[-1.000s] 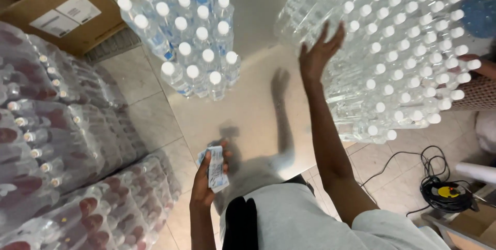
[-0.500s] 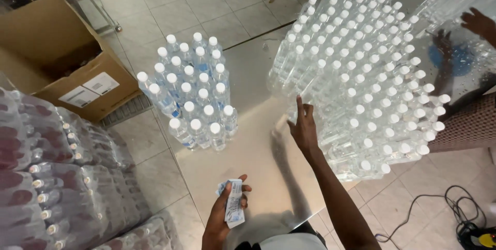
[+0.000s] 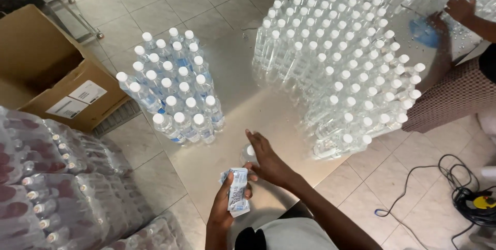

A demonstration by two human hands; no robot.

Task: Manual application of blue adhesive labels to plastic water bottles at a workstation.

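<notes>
- Right hand (image 3: 269, 163) wraps a clear, white-capped bottle (image 3: 248, 153) on the near metal table (image 3: 243, 110).
- Left hand (image 3: 227, 198) clamps a label stack (image 3: 238, 192) just beside it.
- Labelled bottles (image 3: 170, 92) stand left; unlabelled bottles (image 3: 341, 64) right.

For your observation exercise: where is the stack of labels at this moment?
In the head view, the stack of labels sits low and centre, held in the left hand over the table edge, just left of the right hand covering a bottle.

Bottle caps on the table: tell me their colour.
White, on every bottle cap visible; the head view shows it.
</notes>
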